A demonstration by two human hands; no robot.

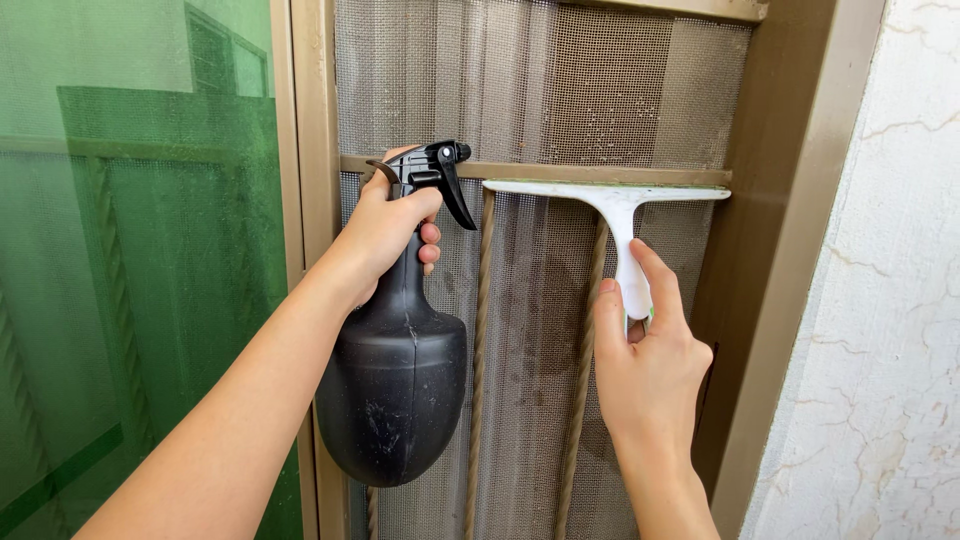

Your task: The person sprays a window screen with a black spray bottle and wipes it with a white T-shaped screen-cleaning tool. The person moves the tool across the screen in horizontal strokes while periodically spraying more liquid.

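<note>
The left hand [388, 232] is closed around the narrow neck of a black spray bottle [397, 370], fingers wrapped just under the trigger head, nozzle aimed right toward the screen. The bottle is matt black plastic with a slim neck that swells into a round, bulbous body; its surface is scuffed with pale scratches and a vertical mould seam runs down the front. It hangs upright in front of the tan window frame [312, 150], which stands between a green tinted pane [140, 250] on the left and a dusty mesh screen [540, 90].

To the right, the right hand [650, 365] grips the handle of a white squeegee [615, 200] between thumb and fingers, index finger stretched up along it. The squeegee is T-shaped, its long flat blade lying level against the mesh, just under the horizontal frame bar [560, 172]. Two twisted metal rods [478, 380] run vertically behind the mesh. A cracked white wall [880, 300] fills the far right.
</note>
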